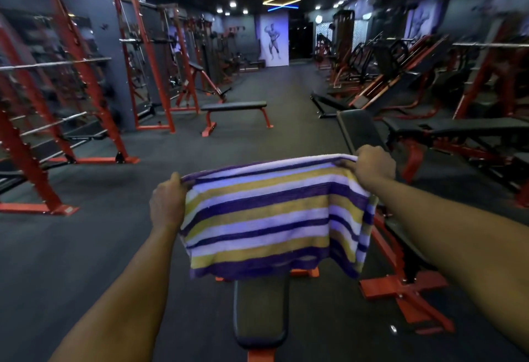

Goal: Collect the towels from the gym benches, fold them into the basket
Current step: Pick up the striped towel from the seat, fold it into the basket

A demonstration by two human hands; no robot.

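The striped towel [266, 215] is held up in the air, stretched wide between both hands above the black padded bench [260, 310], its lower hem hanging just over the near end of the pad. The left hand [167, 204] is clamped in a fist on the towel's upper left corner, and the right hand [372, 167] is clamped on the upper right corner, a little higher. A second flat bench [233, 107] is seen well apart across the dark floor [86, 247], beside the red racks [143, 61].
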